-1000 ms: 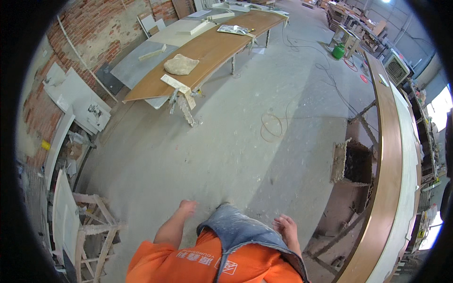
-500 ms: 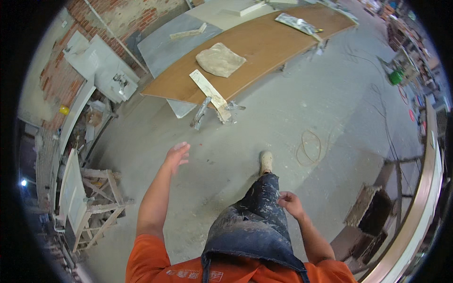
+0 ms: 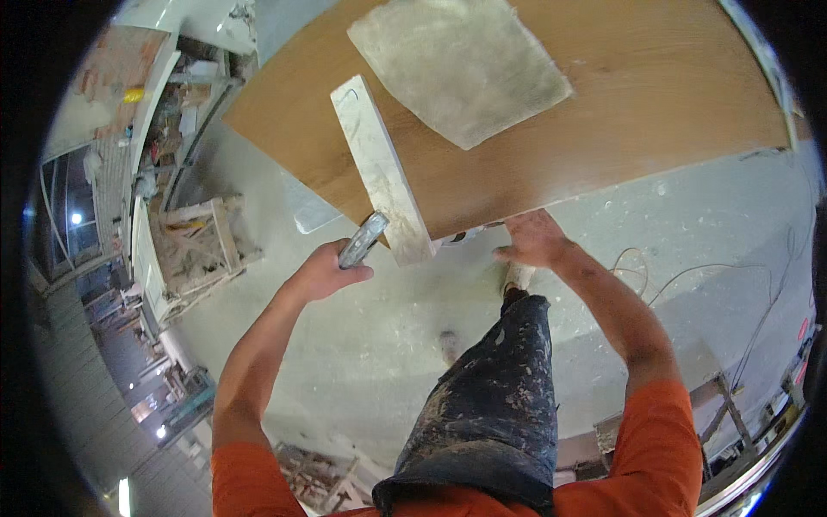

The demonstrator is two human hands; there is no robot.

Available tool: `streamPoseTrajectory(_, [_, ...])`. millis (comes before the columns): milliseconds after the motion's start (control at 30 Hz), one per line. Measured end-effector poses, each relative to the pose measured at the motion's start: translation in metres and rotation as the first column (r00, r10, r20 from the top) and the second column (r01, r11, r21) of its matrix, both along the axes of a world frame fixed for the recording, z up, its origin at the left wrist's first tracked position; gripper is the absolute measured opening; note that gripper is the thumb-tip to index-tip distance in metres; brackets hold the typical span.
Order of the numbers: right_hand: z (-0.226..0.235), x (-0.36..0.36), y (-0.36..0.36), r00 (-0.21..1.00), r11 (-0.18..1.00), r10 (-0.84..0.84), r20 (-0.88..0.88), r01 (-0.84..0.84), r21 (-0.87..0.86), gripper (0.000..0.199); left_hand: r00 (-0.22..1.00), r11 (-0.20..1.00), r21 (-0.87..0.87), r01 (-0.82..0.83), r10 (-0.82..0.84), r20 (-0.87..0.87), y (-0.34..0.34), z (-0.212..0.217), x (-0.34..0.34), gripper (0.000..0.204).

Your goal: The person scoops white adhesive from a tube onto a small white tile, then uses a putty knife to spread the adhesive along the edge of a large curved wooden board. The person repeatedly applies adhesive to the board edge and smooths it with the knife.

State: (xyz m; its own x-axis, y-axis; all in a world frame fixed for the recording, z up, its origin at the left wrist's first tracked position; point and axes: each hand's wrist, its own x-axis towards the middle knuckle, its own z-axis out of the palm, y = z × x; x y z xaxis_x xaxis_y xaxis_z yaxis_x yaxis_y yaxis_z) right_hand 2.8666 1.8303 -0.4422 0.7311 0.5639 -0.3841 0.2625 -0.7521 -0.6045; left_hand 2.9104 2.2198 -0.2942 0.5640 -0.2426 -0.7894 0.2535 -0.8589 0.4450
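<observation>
My left hand [image 3: 327,272] is closed round a grey, spattered metal handle [image 3: 365,239], which looks like part of a clamp. Its upper end meets a pale wooden strip [image 3: 379,168] lying across the near left end of a brown board [image 3: 629,112]. At the board's near edge is my right hand [image 3: 536,241], thumb in sight and the other fingers partly hidden by the edge. Between the strip and that hand, a second metal piece [image 3: 465,236] shows just below the edge, mostly covered. A folded beige cloth [image 3: 461,69] lies flat on the board.
A wooden stand [image 3: 194,250] is on the floor at the left, with cluttered shelving [image 3: 185,121] behind it. A thin cable [image 3: 689,289] trails over the grey floor [image 3: 388,345] at the right. My shoe [image 3: 519,276] is near the board's edge.
I have stepped up to the board, which now fills the upper view. My left hand has taken hold of the metal handle; my right hand has moved from beside my leg to the board's edge.
</observation>
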Motion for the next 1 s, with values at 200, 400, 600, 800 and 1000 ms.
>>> streamPoseTrajectory(200, [-0.054,0.033,0.018,0.995,0.938,-0.096,-0.036,0.102,0.332,0.041,0.986,0.973,0.16,-0.165,0.158,0.054,-0.005,0.005,-0.022,0.028])
streamPoseTrajectory(400, [-0.076,0.034,0.012,0.998,0.945,-0.05,0.029,0.038,0.324,0.049,0.854,0.8,0.302,-0.518,0.504,0.128,0.076,0.015,-0.137,0.022])
streamPoseTrajectory(600, [-0.096,0.025,-0.057,0.983,0.991,-0.002,0.181,-0.023,0.134,0.057,0.648,0.596,0.289,-0.749,0.751,0.129,0.032,0.08,-0.173,0.017])
streamPoseTrajectory(800, [0.03,-0.111,-0.084,0.833,0.891,-0.412,-0.37,0.453,0.025,0.115,0.628,0.599,-0.247,-0.762,0.777,-0.051,-0.036,0.078,-0.18,0.048])
streamPoseTrajectory(1000, [0.17,-0.178,0.044,0.474,0.077,-0.173,-0.864,0.881,0.467,0.101,0.768,0.636,-0.448,-0.628,0.6,-0.225,-0.157,0.072,-0.155,0.042])
